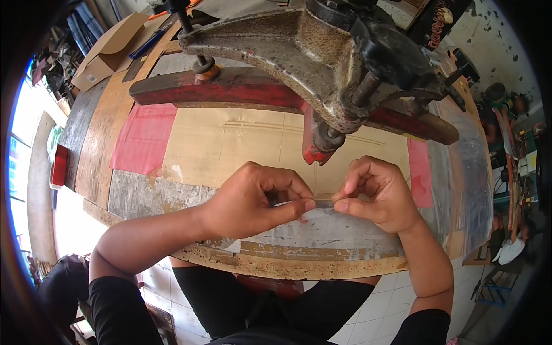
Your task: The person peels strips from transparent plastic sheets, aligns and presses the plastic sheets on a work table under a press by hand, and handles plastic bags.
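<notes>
My left hand (259, 201) and my right hand (379, 195) face each other over the front part of the worktable. Between their pinched fingertips runs a small thin strip (324, 203), greyish and hard to make out, held at both ends. Just beyond the hands lies a tan sheet (224, 141) on the table. Above it stands a metal press frame (276, 54) with a red bar (230, 89) and a red pointed foot (315, 144).
Pink sheets (141, 138) lie at the tan sheet's sides. An open cardboard box (109, 52) is at the back left, near a blue tool (150, 45). A red object (59, 165) sits by the left edge. Clear plastic (468, 190) covers the right side.
</notes>
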Demonstrator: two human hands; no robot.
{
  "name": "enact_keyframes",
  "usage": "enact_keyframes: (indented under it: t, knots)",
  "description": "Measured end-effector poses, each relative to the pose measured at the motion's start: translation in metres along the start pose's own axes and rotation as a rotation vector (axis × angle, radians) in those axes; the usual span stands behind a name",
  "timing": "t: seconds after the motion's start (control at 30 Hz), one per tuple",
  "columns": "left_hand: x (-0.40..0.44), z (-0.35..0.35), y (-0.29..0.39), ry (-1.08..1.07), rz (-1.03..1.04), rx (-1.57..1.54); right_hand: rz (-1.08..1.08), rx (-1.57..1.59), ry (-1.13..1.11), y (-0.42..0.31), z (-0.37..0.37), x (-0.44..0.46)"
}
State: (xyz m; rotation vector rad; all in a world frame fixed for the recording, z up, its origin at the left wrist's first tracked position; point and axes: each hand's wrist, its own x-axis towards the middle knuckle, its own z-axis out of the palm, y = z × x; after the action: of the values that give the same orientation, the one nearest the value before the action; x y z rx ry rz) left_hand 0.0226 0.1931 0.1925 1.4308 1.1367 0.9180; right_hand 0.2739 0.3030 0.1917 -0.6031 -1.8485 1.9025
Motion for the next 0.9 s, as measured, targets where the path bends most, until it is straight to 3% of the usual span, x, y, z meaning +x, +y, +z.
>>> enact_keyframes:
  t: [0.43,0.63,0.9]
  knots:
    - [0.0011,-0.0009,0.0004,-0.008,-0.030,-0.016,0.103,-0.007,-0.053,-0.0027,-0.0004,-0.0001]
    - [0.0010,-0.0006,0.0027,-0.002,-0.034,0.008,0.004,0.019,-0.015,0.0021,0.0044,0.0027]
    - [0.0015,0.0001,-0.0015,-0.011,-0.014,0.043,0.027,-0.057,0.005,0.0014,0.0043,0.0015]
